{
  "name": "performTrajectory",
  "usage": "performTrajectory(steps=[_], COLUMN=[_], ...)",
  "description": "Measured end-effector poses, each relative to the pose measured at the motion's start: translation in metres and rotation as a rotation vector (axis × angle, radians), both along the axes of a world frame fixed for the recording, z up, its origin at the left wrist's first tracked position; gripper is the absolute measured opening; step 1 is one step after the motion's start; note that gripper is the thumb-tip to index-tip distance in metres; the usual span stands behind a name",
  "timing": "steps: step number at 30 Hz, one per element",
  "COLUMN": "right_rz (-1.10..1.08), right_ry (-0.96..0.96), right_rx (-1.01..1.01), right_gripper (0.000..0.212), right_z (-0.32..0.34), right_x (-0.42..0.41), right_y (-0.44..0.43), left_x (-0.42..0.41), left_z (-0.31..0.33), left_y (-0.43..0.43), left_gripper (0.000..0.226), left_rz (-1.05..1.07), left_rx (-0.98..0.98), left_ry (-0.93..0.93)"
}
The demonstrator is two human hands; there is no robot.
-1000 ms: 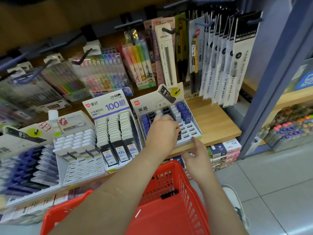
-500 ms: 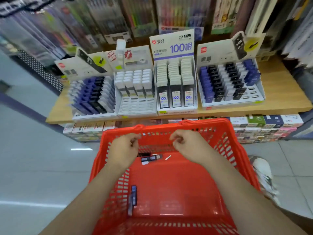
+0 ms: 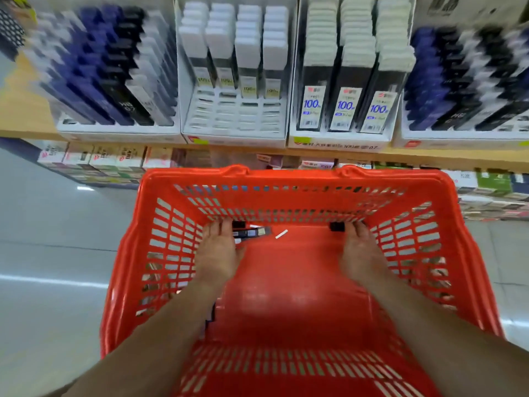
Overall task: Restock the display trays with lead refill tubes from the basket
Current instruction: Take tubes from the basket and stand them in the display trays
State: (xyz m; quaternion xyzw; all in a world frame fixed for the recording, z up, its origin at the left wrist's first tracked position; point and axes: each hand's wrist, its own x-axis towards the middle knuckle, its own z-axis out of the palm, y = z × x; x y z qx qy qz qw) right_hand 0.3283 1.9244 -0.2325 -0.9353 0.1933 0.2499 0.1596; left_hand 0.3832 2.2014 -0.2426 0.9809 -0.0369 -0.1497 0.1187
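The red basket (image 3: 286,179) stands below the shelf. Both my arms reach down to its far end. My left hand (image 3: 219,253) lies with straight fingers on the basket floor, touching a few dark lead refill tubes (image 3: 252,233). My right hand (image 3: 362,253) also has its fingers stretched out, its tips beside a black tube (image 3: 336,226) at the far wall. Another dark tube (image 3: 212,312) peeks out from under my left forearm. Above, several display trays sit side by side. The second tray (image 3: 234,118) shows empty front slots.
A small white stick (image 3: 281,234) lies loose on the basket floor. The wooden shelf edge (image 3: 315,153) runs just above the basket's rim. Stacked boxes (image 3: 94,161) fill the space under the shelf. Grey floor tiles (image 3: 51,253) lie to the left.
My hands dropped from above the basket's rim down to its floor at the far end. The view has moved closer to the basket and trays.
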Motion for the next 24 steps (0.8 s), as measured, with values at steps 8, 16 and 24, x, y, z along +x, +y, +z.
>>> performTrajectory(steps=[8,16,24], right_rz=[0.043,-0.277,-0.902], right_ry=[0.046,0.127,0.135], right_rx=[-0.089,0.389,1.267], right_gripper=[0.037,0.028,0.014], right_z=[-0.024,-0.013,-0.001], right_x=[0.006,0.014,0.014], right_y=[0.004,0.066,0.131], left_x=[-0.001,0.000,-0.031], left_z=[-0.023,-0.013,0.012], left_y=[0.004,-0.016,-0.041], left_gripper=[0.055,0.036,0.029], left_rz=[-0.051,-0.022,0.074], left_rx=[0.036,0.061,-0.395], left_ry=[-0.014,0.243,0.375])
